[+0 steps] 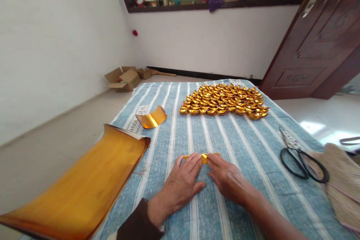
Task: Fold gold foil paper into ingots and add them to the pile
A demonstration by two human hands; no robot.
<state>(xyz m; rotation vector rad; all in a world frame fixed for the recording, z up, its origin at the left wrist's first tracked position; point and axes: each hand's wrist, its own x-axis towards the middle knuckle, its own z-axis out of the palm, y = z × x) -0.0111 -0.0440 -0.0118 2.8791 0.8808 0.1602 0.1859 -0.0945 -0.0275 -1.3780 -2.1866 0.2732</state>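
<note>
My left hand (181,183) and my right hand (227,180) lie flat, side by side, on a blue-and-white striped cloth (247,146). Both press their fingertips on a small folded strip of gold paper (204,156), which shows just beyond the fingers. Most of the strip is hidden under the fingers. A large stack of gold foil sheets (84,183) lies to the left, hanging over the cloth's edge. One loose curled gold sheet (152,118) rests farther back on the left.
Several folded gold ingots (225,101) sit in rows at the far end of the cloth. Black-handled scissors (299,155) lie at the right beside a woven fan (343,183). Cardboard boxes (125,78) stand on the floor by the wall; a brown door (317,45) is at right.
</note>
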